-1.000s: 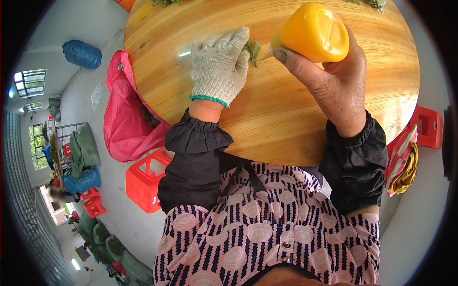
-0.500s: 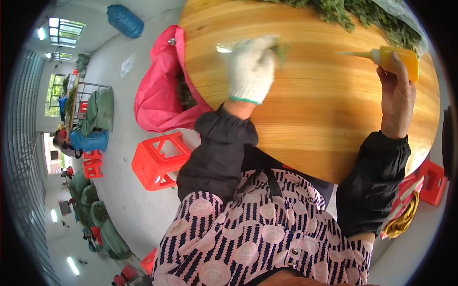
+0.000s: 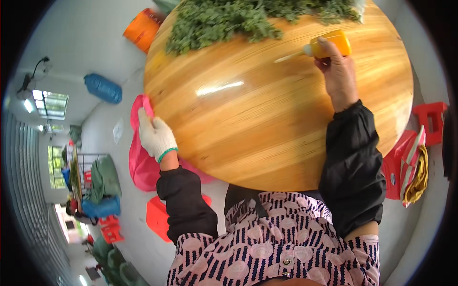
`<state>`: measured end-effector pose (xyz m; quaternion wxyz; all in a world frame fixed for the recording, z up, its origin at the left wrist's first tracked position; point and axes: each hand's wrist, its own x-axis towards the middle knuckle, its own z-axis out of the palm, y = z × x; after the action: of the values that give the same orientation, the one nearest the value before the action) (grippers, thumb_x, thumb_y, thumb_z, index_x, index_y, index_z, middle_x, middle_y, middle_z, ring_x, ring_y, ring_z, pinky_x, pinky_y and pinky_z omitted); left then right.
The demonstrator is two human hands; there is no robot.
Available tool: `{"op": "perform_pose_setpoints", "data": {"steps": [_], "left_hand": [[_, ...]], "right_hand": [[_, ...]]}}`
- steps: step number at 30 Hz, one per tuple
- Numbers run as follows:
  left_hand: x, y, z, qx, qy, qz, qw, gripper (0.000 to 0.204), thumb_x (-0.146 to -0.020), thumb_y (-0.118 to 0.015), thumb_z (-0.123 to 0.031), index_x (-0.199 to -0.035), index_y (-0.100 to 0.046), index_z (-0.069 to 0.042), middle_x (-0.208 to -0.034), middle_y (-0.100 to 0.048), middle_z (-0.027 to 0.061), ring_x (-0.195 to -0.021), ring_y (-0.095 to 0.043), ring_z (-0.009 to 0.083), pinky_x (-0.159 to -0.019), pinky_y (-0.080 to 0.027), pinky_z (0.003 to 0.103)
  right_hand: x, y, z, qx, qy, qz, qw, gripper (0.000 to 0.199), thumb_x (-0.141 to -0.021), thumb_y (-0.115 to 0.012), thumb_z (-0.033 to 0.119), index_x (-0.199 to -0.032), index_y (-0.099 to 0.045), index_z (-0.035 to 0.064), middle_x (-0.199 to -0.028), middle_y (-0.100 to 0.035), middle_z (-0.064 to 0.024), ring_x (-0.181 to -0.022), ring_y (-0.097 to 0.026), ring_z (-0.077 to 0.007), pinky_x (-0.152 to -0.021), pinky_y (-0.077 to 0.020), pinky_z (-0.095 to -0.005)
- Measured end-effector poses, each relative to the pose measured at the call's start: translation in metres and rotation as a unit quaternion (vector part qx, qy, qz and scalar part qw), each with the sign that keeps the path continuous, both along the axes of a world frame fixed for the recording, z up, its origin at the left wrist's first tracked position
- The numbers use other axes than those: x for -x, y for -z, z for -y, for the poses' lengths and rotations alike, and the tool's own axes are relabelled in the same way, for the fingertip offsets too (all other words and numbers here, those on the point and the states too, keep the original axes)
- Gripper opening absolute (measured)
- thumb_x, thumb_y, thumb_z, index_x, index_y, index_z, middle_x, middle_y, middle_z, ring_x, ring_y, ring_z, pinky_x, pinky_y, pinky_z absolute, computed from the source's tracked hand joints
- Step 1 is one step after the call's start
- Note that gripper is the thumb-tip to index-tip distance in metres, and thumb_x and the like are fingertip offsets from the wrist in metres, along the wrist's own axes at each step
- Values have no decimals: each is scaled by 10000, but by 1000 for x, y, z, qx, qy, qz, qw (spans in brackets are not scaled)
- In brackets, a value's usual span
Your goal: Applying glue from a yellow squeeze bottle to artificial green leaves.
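Note:
My right hand point(image 3: 339, 78) is closed around a yellow squeeze bottle point(image 3: 338, 43). The bottle lies tilted over the far right of the round wooden table point(image 3: 257, 119), its long thin nozzle pointing left. My left hand point(image 3: 156, 137), in a white knit glove with a green cuff edge, is over a pink bag point(image 3: 139, 164) at the table's left edge. One gloved finger stretches out and the thumb stands apart from it; the other fingers are mostly hidden. No sprig shows in this hand. Leafy green sprigs point(image 3: 224, 26) are heaped along the table's far side.
A red plastic stool point(image 3: 158, 217) stands below my left forearm, another point(image 3: 430, 123) at the far right. Left of the table are an orange bucket point(image 3: 143, 31) and a blue sack point(image 3: 103, 88) on the floor. A red bag point(image 3: 398, 164) with yellow cloth sits right of my right arm.
My left hand has moved from above the table, where it held a small green sprig, to the pink bag at the left. My right hand keeps the bottle. The view has shifted.

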<state>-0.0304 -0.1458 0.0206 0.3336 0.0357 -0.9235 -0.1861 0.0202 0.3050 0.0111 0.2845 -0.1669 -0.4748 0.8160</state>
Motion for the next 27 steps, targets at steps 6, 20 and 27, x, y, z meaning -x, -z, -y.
{"op": "perform_pose_setpoints", "data": {"steps": [6,20,27], "left_hand": [[58,1,-176,-223,361,78,902,464,-970,-630,-56,-1420,-582,51,-1390,-664,169,-1183,-665,196,-1050,-486,297],[73,25,-205,-314,316,230,865,468,-907,-626,27,-1375,-633,17,-1057,-739,62,-821,-642,100,-770,-530,242],[109,26,-236,-136,291,144,936,510,-916,-672,-240,-1396,-631,-75,-1049,-763,134,-868,-722,255,-841,-563,367]], "right_hand": [[9,6,-12,65,31,-7,997,356,-845,-847,296,-1025,-680,38,-882,-682,-49,-715,-628,-111,-664,-535,-250],[11,12,-16,76,5,4,997,397,-875,-837,261,-1133,-644,29,-948,-678,-60,-745,-636,-136,-667,-534,-273],[14,11,-7,69,57,-14,996,358,-851,-845,276,-1044,-671,30,-893,-676,-49,-720,-624,-119,-661,-529,-265]]}}
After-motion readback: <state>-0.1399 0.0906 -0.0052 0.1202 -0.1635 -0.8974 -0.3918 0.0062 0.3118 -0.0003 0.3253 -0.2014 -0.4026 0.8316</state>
